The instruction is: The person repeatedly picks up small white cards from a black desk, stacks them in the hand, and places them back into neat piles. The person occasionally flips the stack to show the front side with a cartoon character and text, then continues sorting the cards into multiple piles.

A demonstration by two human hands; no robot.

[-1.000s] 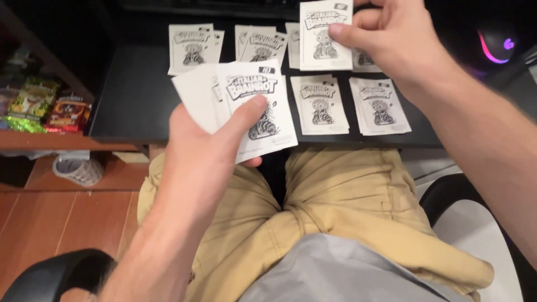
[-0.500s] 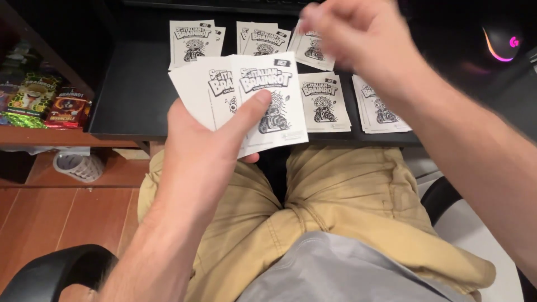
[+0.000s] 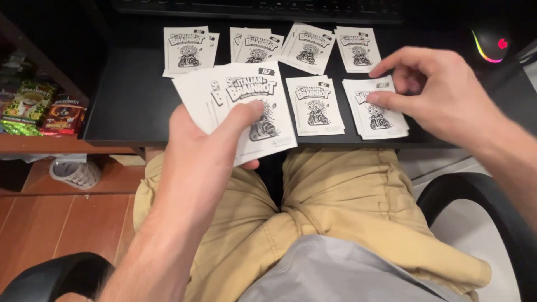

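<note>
Right hand [image 3: 442,95] lowered onto desk cards [image 3: 376,109], card released.

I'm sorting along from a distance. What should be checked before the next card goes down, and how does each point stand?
1. Left hand grips the fanned cards, thumb on the top one: ok.
2. Right hand free of cards: ok, fingertips rest on the near right pile.
3. Six piles on the black desk, apart: ok.
4. Piles squared: not ok, several splayed.
5. Count per pile: cannot tell.
</note>
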